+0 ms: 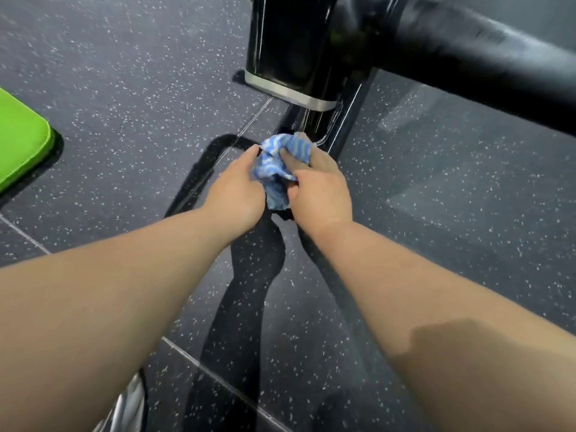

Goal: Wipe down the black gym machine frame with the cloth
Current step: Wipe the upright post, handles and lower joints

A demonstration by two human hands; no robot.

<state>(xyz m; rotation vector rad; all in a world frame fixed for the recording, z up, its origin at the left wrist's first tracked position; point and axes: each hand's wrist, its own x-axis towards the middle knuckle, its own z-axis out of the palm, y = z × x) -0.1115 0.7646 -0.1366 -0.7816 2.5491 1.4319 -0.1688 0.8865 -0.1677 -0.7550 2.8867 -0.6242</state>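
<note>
Both hands meet on the cloth [277,163], a bunched blue-and-white striped rag between them. The right hand [321,188] has its fingers curled round the cloth's far side. The left hand [237,194] pinches its near-left edge with thumb and fingertips. The wad has no clear long axis, only a loose tail hanging toward the wrists.

The black frame [330,126] lies just beyond the right hand's knuckles. Its glossy lower bar runs away from the hands and slightly rightward, up to the upright post with the silver band [290,92]. The cloth's far end appears to touch that bar. I judge the right hand nearer, so the wipe should follow the bar's length away from the body.
</note>
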